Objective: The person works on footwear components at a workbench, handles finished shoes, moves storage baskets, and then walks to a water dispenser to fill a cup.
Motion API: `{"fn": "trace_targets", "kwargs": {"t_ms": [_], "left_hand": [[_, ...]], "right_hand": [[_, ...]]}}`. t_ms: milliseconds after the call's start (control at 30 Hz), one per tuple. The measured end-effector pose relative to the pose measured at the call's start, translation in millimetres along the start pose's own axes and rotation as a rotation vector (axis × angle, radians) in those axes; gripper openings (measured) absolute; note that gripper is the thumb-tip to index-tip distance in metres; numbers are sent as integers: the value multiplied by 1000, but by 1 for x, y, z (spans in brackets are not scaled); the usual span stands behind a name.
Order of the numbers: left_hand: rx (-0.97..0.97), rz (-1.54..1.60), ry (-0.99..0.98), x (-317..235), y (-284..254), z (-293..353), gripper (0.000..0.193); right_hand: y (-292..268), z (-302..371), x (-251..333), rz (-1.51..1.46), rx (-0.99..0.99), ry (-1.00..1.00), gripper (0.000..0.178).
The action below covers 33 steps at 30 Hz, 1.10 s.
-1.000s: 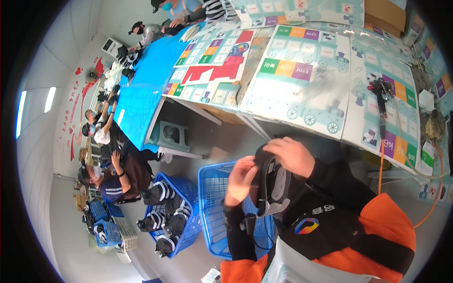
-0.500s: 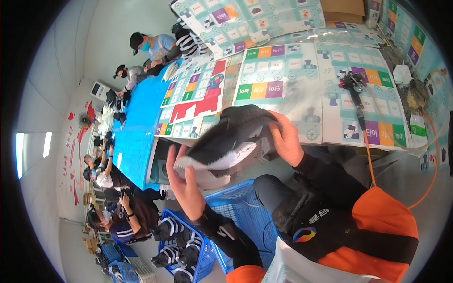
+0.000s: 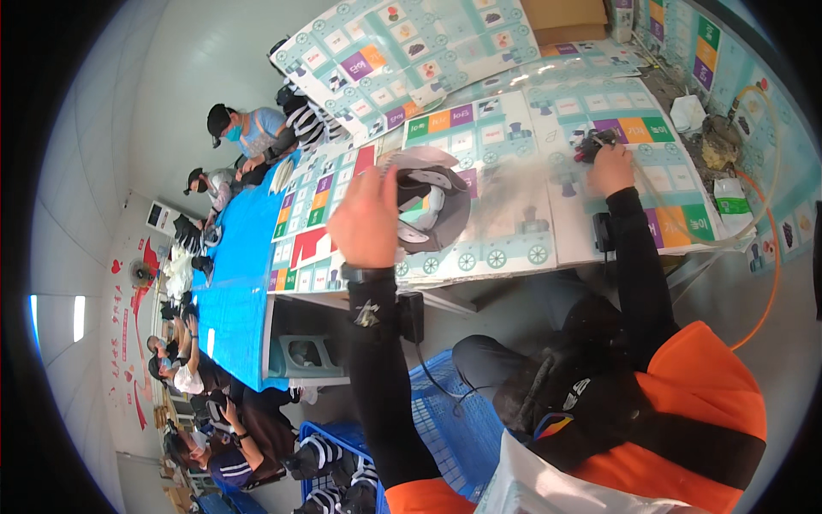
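My left hand (image 3: 366,221) is closed on the edge of a curved grey and black fabric piece (image 3: 454,221) and holds it up over the near edge of the table. The piece bends round into an open ring, with white patches on its inner side; part of it is hidden behind my fingers. Farther right, my right hand (image 3: 611,174) is wrapped round a small dark spray gun (image 3: 591,146) above the table, its body partly covered by the hand.
Printed sheets (image 3: 505,240) cover the worktable, with a blue cover (image 3: 231,317) on its left. An orange hose (image 3: 775,291) curves at the right. Below stand a blue basket (image 3: 458,428) and another basket (image 3: 338,435) with striped black pieces. Several co-workers (image 3: 248,141) are at the left.
My right hand has let go of the fabric piece and taken hold of the spray gun. My left hand has raised the piece over the table and turned its inner side into view.
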<state>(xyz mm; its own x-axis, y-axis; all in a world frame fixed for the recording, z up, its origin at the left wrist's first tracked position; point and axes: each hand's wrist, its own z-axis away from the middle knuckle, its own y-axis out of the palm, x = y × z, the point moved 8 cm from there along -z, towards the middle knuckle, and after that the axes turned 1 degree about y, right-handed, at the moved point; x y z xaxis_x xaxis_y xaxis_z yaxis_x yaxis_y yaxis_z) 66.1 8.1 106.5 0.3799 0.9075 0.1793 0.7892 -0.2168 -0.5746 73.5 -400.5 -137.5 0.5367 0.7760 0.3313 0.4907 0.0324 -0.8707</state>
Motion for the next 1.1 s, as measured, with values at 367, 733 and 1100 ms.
{"fn": "trace_targets", "kwargs": {"t_ms": [367,733,1100], "left_hand": [[293,183,-120,-39,66,-2,29],[312,170,-125,-52,73,-3,28],[324,194,-151,-43,65,2,29]], "right_hand": [[-37,26,50,-528,254,-126,24],[-58,124,147,-871,676,-267,28],[-58,135,155,-838,746,-302,27]]}}
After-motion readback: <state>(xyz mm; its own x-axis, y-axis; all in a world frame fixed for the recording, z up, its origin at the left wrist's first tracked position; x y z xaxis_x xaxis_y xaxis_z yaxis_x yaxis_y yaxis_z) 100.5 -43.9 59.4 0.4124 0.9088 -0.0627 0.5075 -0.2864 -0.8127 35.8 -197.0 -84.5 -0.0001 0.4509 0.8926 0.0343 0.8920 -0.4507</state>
